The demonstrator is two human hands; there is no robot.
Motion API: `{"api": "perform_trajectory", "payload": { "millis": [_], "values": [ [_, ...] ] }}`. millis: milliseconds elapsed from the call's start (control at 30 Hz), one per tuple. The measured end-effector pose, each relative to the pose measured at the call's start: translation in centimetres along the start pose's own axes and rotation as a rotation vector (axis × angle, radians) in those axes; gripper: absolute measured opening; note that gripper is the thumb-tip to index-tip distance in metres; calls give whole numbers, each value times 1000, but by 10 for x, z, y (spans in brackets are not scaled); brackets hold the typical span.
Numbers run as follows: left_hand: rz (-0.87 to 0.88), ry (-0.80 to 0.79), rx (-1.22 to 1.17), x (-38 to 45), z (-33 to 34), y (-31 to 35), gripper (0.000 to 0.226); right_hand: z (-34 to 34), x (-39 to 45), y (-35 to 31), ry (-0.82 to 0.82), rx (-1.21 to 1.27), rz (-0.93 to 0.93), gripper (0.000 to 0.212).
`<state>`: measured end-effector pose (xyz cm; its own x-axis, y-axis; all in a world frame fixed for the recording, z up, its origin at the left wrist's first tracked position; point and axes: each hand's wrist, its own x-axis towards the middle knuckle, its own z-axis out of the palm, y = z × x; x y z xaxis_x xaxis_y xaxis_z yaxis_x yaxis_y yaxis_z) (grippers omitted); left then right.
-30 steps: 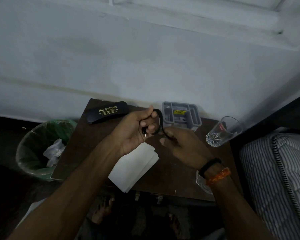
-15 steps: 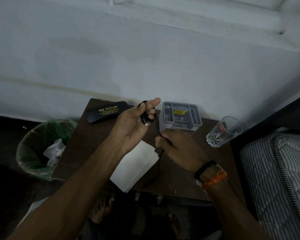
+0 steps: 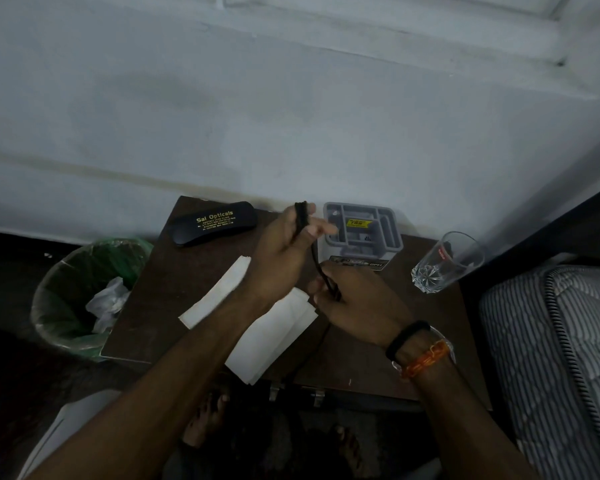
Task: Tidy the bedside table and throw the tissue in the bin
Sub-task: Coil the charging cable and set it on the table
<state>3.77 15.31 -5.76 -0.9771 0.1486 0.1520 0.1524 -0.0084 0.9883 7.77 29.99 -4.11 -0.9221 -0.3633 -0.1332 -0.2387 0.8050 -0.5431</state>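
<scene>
Looks like they're coiling the black cable (image 3: pixel 314 258) to neaten it, left hand (image 3: pixel 284 251) keeping loops around its mostly straight fingers while the right hand (image 3: pixel 355 299) pinches the slack, tissue (image 3: pixel 271 336) lying on the bedside table (image 3: pixel 146 306) beside the bin (image 3: pixel 84 292).

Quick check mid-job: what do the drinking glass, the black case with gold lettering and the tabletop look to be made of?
Drinking glass: clear glass, glossy, with a cut star pattern in its thick base.
Black case: probably hard plastic or leatherette, matt black with printed gold lettering; the dim light leaves it open.
Tabletop: dark brown wood or wood laminate, smooth with a dull sheen and a pale edge.
</scene>
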Motion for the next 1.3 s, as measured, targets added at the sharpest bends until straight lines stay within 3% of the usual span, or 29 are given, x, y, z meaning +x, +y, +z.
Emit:
{"api": "perform_trajectory", "payload": {
  "millis": [167, 333, 400, 533, 700, 767, 833, 933, 1033, 1100, 1300],
  "values": [
    [227, -260, 563, -3, -7, -24, 23, -15, -5, 0, 114, 36, -5, 6],
    [182, -428, 743, -6, -12, -24, 47, -28, -8, 9, 167, 259, 122, 17],
    [157, -461, 725, -7, -11, -14, 48, -30, -9, 15, 219, 343, 149, 13],
    [113, -512, 622, -4, -14, -1, 26, -42, -9, 28, 359, 458, 178, 8],
    [139, -377, 467, -1, -12, 6, 17, -49, -12, 37, 404, 726, 180, 11],
    [90, -310, 379, 0, -11, 5, 34, -47, -12, 35, 369, 729, 195, 13],
    [-3, -271, 235, 1, -11, 7, 47, -50, -13, 33, 262, 928, 209, 17],
    [-88, -243, 93, 4, -11, 5, 39, -61, -19, 37, -44, 1317, 144, 51],
    [-130, -195, -2, 5, -10, 2, 35, -57, -20, 37, -62, 1092, 22, 44],
    [-163, -174, -81, 5, -9, 4, 34, -50, -17, 34, 13, 899, 27, 40],
    [-178, -57, -192, 5, -8, 6, 43, -24, -5, 27, -66, 678, 54, 30]
  ]
}}
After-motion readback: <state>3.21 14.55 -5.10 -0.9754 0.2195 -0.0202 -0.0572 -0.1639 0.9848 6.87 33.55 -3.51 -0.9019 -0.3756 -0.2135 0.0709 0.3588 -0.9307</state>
